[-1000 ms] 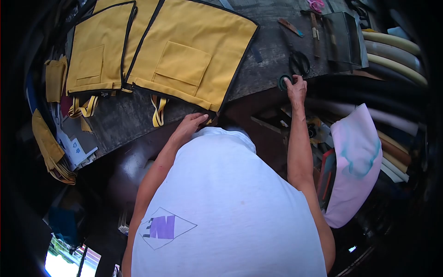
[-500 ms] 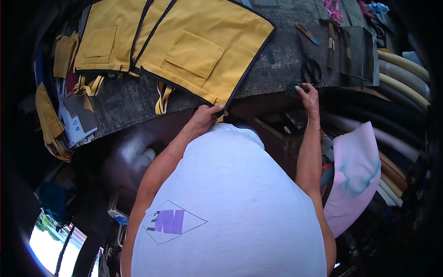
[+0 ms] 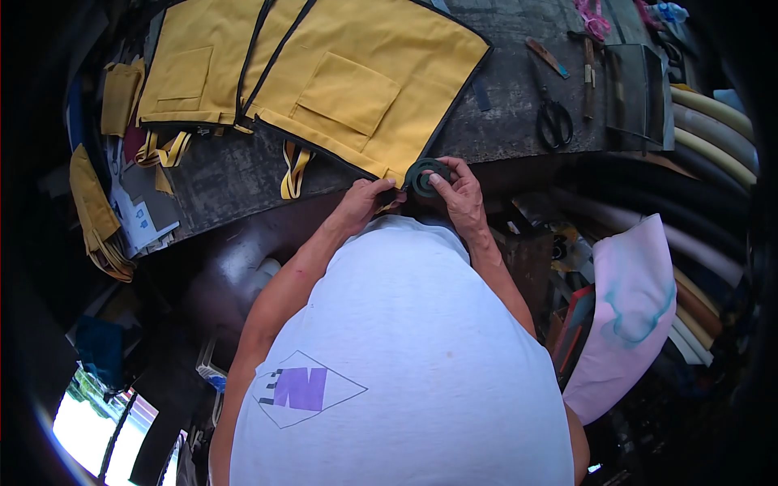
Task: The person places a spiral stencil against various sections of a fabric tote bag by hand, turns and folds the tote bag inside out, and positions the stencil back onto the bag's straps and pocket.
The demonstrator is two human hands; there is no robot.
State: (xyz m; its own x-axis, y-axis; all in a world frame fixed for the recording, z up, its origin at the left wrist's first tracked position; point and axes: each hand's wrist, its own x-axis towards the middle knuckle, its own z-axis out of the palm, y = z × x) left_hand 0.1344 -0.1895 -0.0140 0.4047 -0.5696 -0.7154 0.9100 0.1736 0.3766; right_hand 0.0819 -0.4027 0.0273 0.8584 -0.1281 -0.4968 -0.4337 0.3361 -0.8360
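My left hand (image 3: pixel 362 204) pinches the near corner of a yellow fabric piece (image 3: pixel 413 73), which has black edging and a stitched pocket (image 3: pixel 348 93). The rest of that piece lies flat on the dark worktable. In my right hand (image 3: pixel 463 198) is a dark green round disc (image 3: pixel 429 177) with rings on its face and an opening near the middle; its exact kind is unclear. Thumb and fingers grip its right side. The disc is right beside the corner that the left hand holds. Another yellow piece (image 3: pixel 174 81) with a pocket lies to the left.
Black-handled scissors (image 3: pixel 555 123), a hammer (image 3: pixel 589 77) and a wooden-handled tool (image 3: pixel 547 57) lie on the worktable (image 3: pixel 510 113). Yellow straps (image 3: pixel 294 172) hang over its near edge. Rolls of material (image 3: pixel 713 134) and a pink sheet (image 3: pixel 632 308) stand at the right.
My right hand has carried the green disc leftward from beside the scissors to the fabric corner. The left hand has kept its hold on that corner.
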